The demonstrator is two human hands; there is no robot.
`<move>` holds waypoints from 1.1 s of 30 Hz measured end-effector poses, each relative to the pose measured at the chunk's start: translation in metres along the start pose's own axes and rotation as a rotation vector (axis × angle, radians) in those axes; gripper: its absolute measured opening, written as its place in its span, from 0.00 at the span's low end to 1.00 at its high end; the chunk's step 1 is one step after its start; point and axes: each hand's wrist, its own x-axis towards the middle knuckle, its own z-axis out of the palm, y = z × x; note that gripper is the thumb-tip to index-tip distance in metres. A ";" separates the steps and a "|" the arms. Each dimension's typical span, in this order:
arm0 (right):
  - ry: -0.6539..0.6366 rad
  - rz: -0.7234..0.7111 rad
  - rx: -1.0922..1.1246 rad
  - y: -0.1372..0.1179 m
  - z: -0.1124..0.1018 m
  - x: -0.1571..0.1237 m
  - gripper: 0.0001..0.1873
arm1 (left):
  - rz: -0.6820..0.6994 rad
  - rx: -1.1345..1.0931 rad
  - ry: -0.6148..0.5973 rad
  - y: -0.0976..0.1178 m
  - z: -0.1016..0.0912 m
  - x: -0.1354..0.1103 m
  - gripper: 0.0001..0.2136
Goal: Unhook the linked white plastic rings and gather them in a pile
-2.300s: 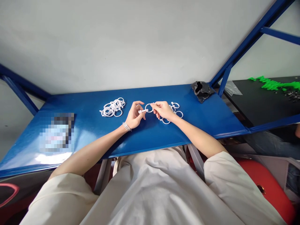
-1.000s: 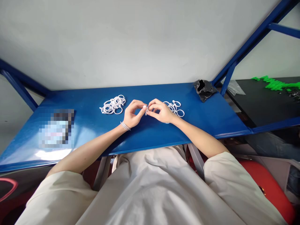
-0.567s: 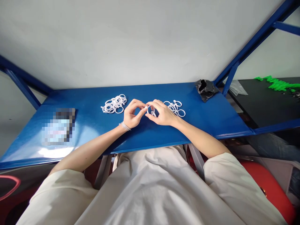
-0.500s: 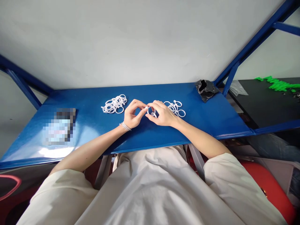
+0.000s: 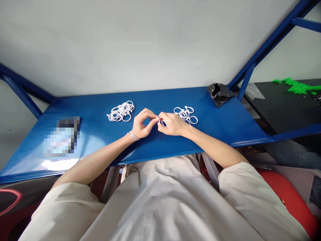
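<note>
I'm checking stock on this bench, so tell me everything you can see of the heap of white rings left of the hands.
The heap of white rings is a loose tangle of thin round loops, plastic by their look, overlapping so that no count is possible. It lies flat on the blue table, toward the wall, and only the table touches it. The left hand is just to its right, apart from it, pinching a separate white piece together with the right hand.
</note>
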 end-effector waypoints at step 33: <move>0.105 0.383 0.984 0.010 -0.001 0.013 0.24 | -0.277 -0.028 -0.296 -0.012 0.009 -0.008 0.20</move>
